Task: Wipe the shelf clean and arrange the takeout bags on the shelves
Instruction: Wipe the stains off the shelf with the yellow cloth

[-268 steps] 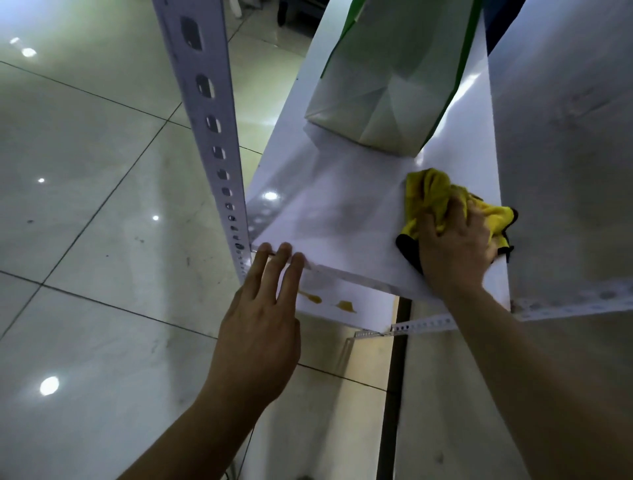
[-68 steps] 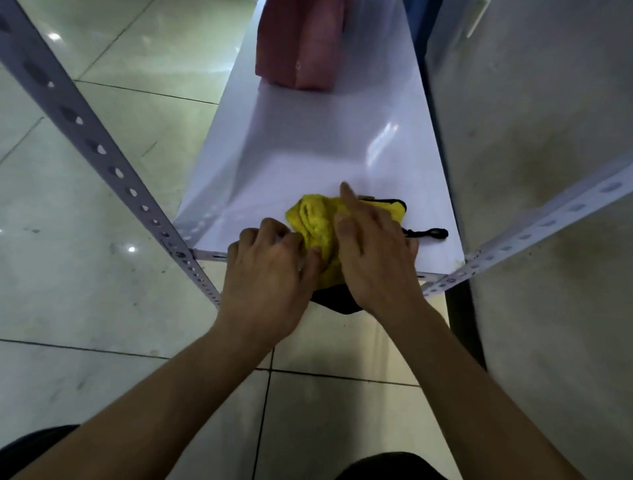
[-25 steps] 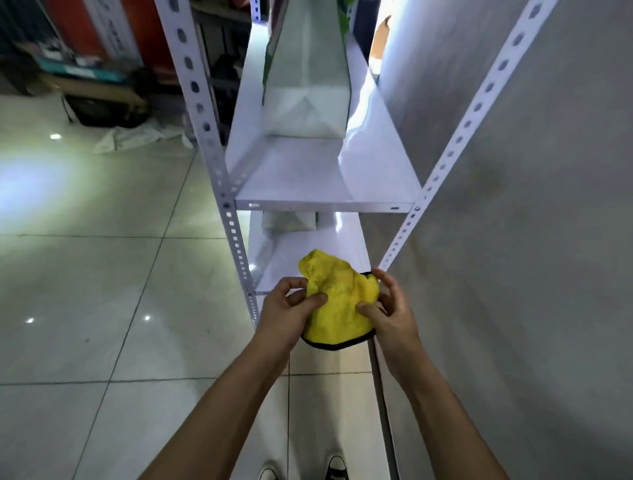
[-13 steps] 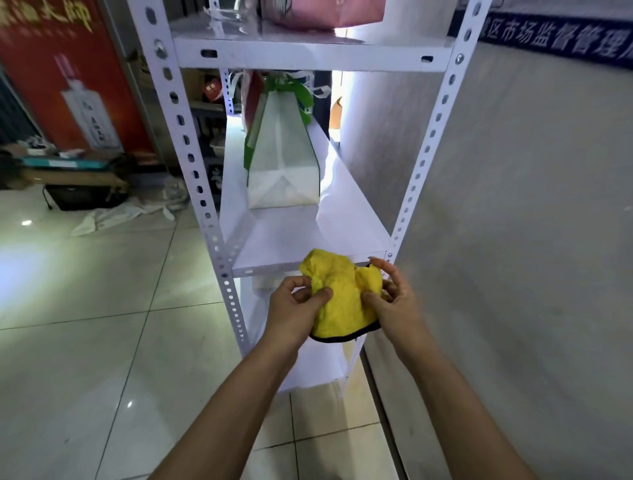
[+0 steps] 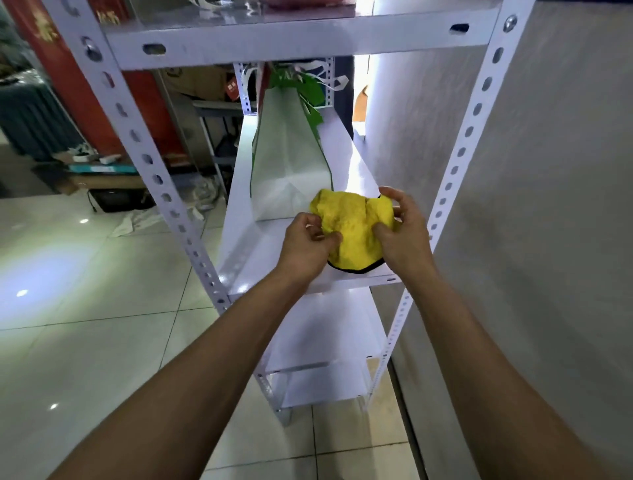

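Observation:
A crumpled yellow cloth (image 5: 349, 226) with a black edge is held between both hands above the front of the middle shelf (image 5: 260, 260) of a white metal rack. My left hand (image 5: 306, 245) pinches its left side and my right hand (image 5: 400, 233) grips its right side. A white takeout bag with green trim (image 5: 289, 161) stands upright on that shelf behind the cloth. On the top shelf (image 5: 298, 39) the bottom of a pink bag (image 5: 308, 3) shows.
A grey wall (image 5: 548, 205) runs close along the rack's right side. Two lower shelves (image 5: 325, 349) sit below. Perforated uprights (image 5: 137, 144) frame the front. Tiled floor (image 5: 85, 325) lies to the left, with boxes and clutter (image 5: 102, 168) further back.
My view has risen from the lower shelves to the middle and top ones. Both hands have lifted the cloth from the bottom shelf up to the middle shelf's front.

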Demonstrator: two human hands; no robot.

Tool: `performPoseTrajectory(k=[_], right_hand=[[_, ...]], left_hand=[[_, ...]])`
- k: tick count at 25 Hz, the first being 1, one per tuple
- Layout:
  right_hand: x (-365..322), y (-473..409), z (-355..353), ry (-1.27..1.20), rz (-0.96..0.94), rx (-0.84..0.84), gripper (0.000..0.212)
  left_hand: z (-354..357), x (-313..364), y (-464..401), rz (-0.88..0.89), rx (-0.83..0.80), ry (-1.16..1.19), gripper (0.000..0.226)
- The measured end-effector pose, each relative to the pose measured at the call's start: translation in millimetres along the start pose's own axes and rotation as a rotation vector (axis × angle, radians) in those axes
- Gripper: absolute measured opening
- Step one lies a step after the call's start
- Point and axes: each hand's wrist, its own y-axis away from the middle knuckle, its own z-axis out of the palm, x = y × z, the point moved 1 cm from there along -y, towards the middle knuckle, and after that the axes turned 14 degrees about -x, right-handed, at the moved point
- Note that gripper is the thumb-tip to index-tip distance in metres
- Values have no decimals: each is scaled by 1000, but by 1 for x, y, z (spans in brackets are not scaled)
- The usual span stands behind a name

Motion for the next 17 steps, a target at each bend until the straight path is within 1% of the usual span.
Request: performPoseTrajectory(k=[2,3,5,6,7,8,10,12,13,14,17], right_hand=[[9,-10,3,153,32,14,61],[16,-13,6,295,78,-9,61],[27,-14,15,672,188,-73,62],[31,-13,20,827,194,-71,60],[34,-12,24,921,162,-47,57],[38,-10,28,961,130,-28,53],[45,-3,35,955,145,-47,44],[53,5,37,940,194,-100,41],[56,6,37,931,205,-119,44],[58,4,36,923,214,-124,47],[61,-13,31,942,262,-116,50]], left_hand=[[5,-11,-12,-58,12,-87,34],[7,-18,-14,-98,10,-170,34],[10,-30,-18,-159,14,-379,33],[9,-34,-19,-171,26,-479,34],[6,-35,-21,-160,52,-563,36],[4,-34,-22,-125,83,-646,41],[2,-33,-23,32,114,-889,51],[8,-35,-22,201,33,-1155,45],[11,-41,-20,240,-31,-1211,40],[14,-47,-18,252,-85,-1208,37],[17,-61,-18,239,-165,-1165,43]])
